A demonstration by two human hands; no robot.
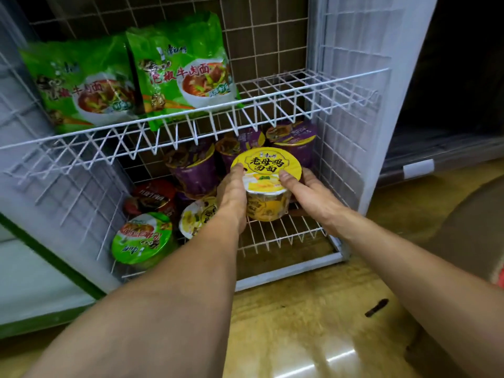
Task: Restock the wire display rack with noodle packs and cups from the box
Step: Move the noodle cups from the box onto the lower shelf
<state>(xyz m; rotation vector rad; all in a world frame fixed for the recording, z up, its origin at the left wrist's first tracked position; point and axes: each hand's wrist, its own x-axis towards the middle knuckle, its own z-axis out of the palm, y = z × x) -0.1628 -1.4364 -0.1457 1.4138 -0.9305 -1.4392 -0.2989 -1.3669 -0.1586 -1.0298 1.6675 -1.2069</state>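
Observation:
A yellow noodle cup point(266, 184) stands on the lower shelf point(275, 236) of the white wire rack, tilted a little toward me. My left hand point(231, 195) grips its left side with the thumb on the lid. My right hand point(305, 192) grips its right side, thumb on the lid too. Behind it stand purple noodle cups point(193, 170). To the left on the same shelf are a second yellow cup point(196, 216), a red cup point(152, 197) and a green cup point(141, 238). Two green noodle packs point(180, 69) lean on the upper shelf point(300, 88).
The right half of the upper shelf holds nothing. The rack's right wire wall point(343, 148) is close beside my right hand. A glossy yellowish floor point(313, 323) lies below. A brown cardboard edge point(463, 227) shows at the right.

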